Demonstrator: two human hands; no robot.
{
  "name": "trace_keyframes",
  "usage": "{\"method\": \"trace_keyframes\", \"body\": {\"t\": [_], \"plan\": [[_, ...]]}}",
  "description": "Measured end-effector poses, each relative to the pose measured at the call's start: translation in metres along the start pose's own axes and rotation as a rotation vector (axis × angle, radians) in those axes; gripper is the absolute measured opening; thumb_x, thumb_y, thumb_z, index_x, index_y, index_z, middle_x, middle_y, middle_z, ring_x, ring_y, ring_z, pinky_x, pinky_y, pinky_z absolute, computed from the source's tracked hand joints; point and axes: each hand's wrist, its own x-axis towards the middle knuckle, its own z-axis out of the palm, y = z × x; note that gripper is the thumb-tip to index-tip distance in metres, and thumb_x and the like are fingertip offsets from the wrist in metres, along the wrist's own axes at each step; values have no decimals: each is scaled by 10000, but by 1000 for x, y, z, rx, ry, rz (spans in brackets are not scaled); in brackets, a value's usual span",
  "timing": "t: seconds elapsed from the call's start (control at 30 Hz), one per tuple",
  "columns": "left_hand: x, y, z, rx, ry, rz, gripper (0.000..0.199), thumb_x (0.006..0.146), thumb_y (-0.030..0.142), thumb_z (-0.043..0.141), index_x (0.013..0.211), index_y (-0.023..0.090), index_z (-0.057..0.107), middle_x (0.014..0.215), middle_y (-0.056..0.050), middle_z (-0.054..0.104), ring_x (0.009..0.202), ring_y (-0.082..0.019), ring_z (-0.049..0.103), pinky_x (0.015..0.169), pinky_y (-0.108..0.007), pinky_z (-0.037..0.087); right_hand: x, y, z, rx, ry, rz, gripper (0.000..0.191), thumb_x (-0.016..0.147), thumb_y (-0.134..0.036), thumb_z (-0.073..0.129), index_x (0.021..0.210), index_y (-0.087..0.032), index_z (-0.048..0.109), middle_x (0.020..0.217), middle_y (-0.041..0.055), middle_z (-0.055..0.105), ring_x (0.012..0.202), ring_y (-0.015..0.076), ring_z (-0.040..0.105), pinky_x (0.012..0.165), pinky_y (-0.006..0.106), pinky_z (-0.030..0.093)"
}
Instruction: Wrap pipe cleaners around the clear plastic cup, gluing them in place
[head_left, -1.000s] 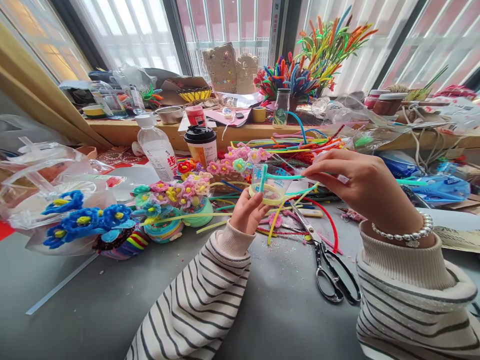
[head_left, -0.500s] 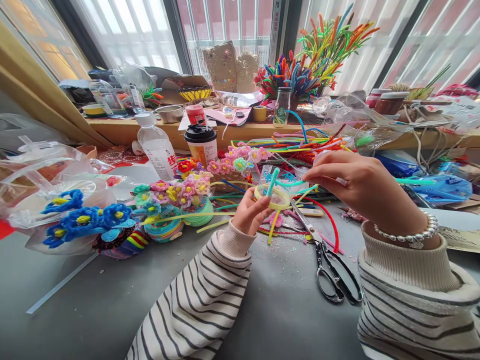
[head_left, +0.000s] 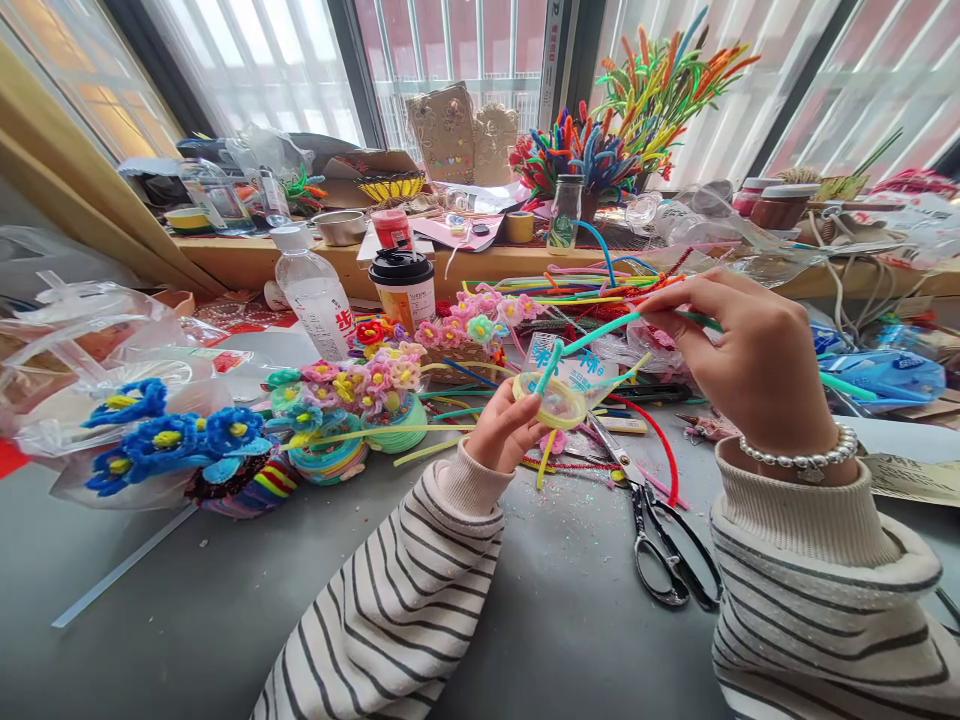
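My left hand (head_left: 504, 428) is closed on a clear plastic cup (head_left: 574, 378) whose rim is wrapped in pale yellow pipe cleaner (head_left: 562, 415). A turquoise pipe cleaner (head_left: 600, 333) stands bent at the cup's near side, its short end beside my left thumb. From that bend it runs up and right to my right hand (head_left: 739, 345), which pinches it between thumb and fingers. More turquoise length shows beyond the right hand. Below the hands, black-handled scissors (head_left: 660, 530) lie on the grey table (head_left: 555, 620).
Blue pipe-cleaner flowers (head_left: 169, 438) and decorated pots (head_left: 397, 425) stand left. Behind are a water bottle (head_left: 311, 295), a lidded coffee cup (head_left: 405, 290) and piled pipe cleaners. A red pipe cleaner (head_left: 664, 450) curves beside the scissors. Plastic packets (head_left: 885, 375) lie right.
My right hand has moved right and slightly up, drawing the turquoise pipe cleaner up at a slant. The cup in my left hand has tilted and shifted slightly.
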Motion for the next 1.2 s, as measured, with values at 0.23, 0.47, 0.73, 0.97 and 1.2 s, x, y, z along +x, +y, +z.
{"method": "trace_keyframes", "body": {"t": [0.23,0.47,0.73,0.97,1.2], "plan": [[-3,1,3,69,-28,-37,489,526,334,735,917,165,494,932,-83,605,860,-241,605,725,-373,474,-1,1,9,-72,176,30,172,842,-245,451,836,-193,616,828,85,624,836,219,549,758,338,422],[3,-3,2,159,196,187,525,489,295,778,883,163,457,838,-16,582,769,-148,603,740,-316,467,0,-4,10,100,-13,-78,237,780,-137,503,989,-206,588,968,56,598,943,214,535,851,372,408],[3,-4,2,166,210,205,540,482,302,783,882,160,450,820,-2,572,747,-130,596,731,-307,466,3,-17,11,267,-144,-298,192,786,-203,554,952,-260,634,949,39,652,929,188,573,832,371,454],[6,-6,-2,167,172,202,525,474,324,783,865,164,470,818,-12,580,752,-142,587,736,-323,459,2,-19,18,287,-113,-276,186,790,-146,534,888,-251,653,869,32,672,838,154,601,762,318,486],[6,-6,-2,160,174,220,546,453,340,791,863,161,477,792,-6,582,750,-137,580,726,-306,457,-1,-22,27,371,-67,-198,130,783,-175,553,846,-195,664,797,43,665,750,137,598,707,282,485]]}}
